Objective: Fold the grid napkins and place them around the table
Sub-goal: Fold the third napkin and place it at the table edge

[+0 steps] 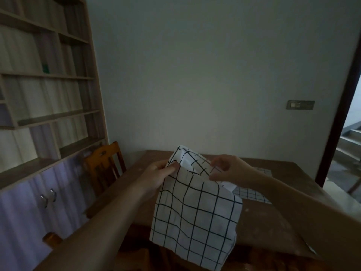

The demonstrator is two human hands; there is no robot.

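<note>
Dim room, brown wooden table [277, 227] just below the hands. Nearest, a grid napkin [195, 218] hangs in the air, its top edge pinched by the left hand [158, 176] and right hand [227, 170]. This looks like a fold starting; next, corners must meet squarely. Farther right, another napkin [248, 193] lies flat on the table.

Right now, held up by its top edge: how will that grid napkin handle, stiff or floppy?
Likely floppy: the grid napkin hangs limp from both hands, its grid lines wavy. Probably light, since fingertip pinches carry it. The free lower edge may swing or drag on the table when moved.
</note>
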